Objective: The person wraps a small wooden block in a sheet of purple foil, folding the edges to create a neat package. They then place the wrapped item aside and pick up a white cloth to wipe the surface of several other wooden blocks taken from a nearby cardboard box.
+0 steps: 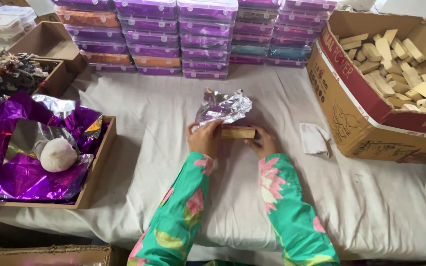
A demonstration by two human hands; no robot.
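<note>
A small wooden block (pixel 237 132) lies on the cloth-covered table (pixel 144 108), at the near edge of a crumpled sheet of silver-purple foil (pixel 224 107). My left hand (pixel 203 139) grips the block's left end and pinches the foil's near corner. At the block's right end, my right hand (pixel 264 143) holds it with fingers curled around it. Both arms wear green sleeves with pink flowers.
A large cardboard box (pixel 356 98) full of wooden blocks stands at the right. Stacks of purple plastic boxes (pixel 198 34) line the back. A wooden tray (pixel 97 167) at the left holds purple foil sheets and a pale ball. A folded white cloth (pixel 314 139) lies nearby.
</note>
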